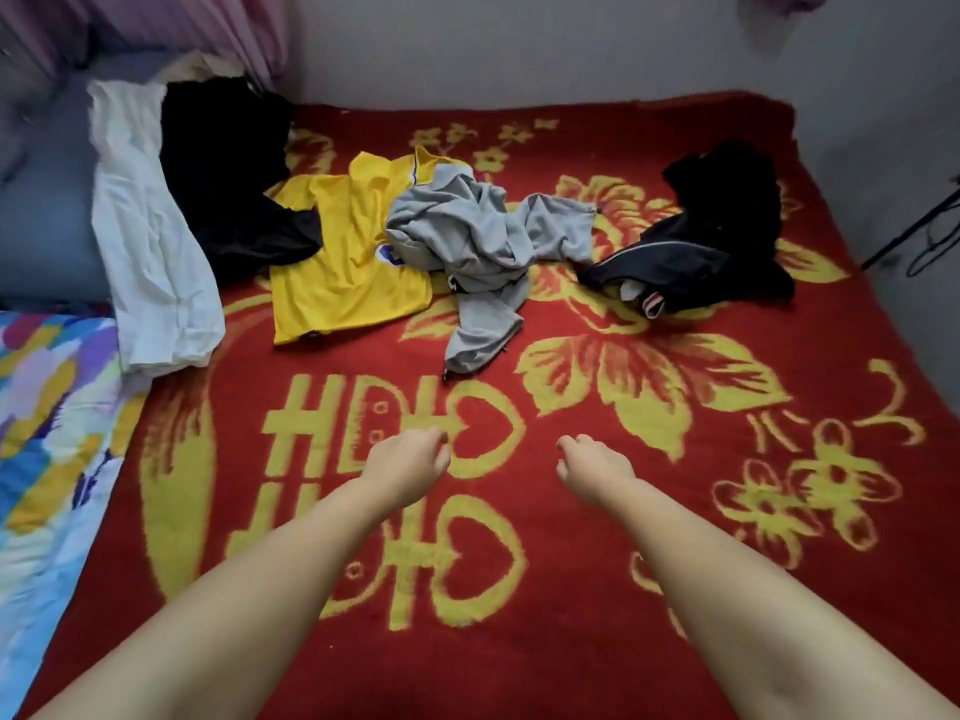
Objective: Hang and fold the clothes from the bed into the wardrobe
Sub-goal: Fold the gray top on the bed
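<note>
Red bed blanket carries the grey garment mid-frame: soft, light (likely floppy); take its upper hem. Left hand and right hand loosely curled, empty.

1. The bed is covered by a red blanket with a yellow pattern of flowers and characters.
2. A white garment lies along its left side, crumpled lengthwise.
3. A black garment sits just beside it, partly overlapping a yellow shirt spread fairly flat.
4. A grey garment is bunched over the yellow shirt's right edge (one leg or sleeve trails toward the near side).
5. A dark jacket with a pale stripe lies heaped at the right, apart from the rest.
6. A multicoloured quilt rests along the near-left edge.
</note>
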`<action>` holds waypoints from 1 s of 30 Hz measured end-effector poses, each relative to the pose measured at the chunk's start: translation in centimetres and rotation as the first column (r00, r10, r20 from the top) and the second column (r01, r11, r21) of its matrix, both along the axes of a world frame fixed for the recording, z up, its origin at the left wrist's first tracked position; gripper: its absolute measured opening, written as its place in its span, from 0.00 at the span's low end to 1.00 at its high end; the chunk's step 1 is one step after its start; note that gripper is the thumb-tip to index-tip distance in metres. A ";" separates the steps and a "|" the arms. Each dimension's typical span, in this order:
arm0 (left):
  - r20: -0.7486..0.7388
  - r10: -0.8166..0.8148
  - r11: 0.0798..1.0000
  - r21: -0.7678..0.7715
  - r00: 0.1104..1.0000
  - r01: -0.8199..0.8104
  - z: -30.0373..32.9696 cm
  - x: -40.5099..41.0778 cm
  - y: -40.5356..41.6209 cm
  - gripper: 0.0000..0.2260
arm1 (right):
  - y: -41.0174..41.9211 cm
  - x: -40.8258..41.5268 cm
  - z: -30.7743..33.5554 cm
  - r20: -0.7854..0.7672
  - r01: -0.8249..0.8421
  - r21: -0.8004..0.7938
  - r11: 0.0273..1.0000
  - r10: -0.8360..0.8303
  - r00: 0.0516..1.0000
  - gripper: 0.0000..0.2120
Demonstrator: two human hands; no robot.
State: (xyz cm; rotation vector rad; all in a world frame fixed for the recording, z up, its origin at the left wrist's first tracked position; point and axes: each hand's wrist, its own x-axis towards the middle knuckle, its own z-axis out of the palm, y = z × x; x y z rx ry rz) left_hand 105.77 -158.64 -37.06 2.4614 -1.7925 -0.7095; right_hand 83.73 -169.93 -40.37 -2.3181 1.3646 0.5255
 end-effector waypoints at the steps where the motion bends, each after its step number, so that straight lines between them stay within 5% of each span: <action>1: -0.010 0.015 1.000 0.001 1.000 -0.015 -1.1 0.0 -1.2 0.14 | -1.8 0.1 -1.2 -0.004 -0.008 0.005 1.000 0.008 1.000 0.18; 13: 0.104 -0.009 0.999 -0.052 0.995 0.014 -16.2 2.9 -15.8 0.27 | -8.6 4.6 -19.5 0.225 -0.093 -0.165 0.982 0.129 0.966 0.20; 21: 0.137 -0.023 1.000 0.006 0.990 0.023 -20.7 6.7 -24.8 0.40 | -8.9 5.4 -24.1 0.335 -0.055 -0.348 0.936 0.179 0.925 0.24; 23: 0.133 0.020 0.997 0.076 0.991 -0.031 -21.1 6.4 -27.5 0.36 | -8.6 5.0 -24.2 0.320 -0.062 -0.352 0.934 0.182 0.930 0.24; 27: 0.104 0.057 0.998 -0.037 0.993 -0.053 -20.8 7.1 -31.8 0.15 | -9.3 4.7 -24.2 0.282 -0.068 -0.367 0.928 0.181 0.942 0.24; 30: -0.027 0.094 0.994 -0.050 0.995 -0.095 -19.9 7.7 -31.8 0.16 | -8.8 4.3 -24.5 0.284 -0.053 -0.365 0.929 0.165 0.944 0.24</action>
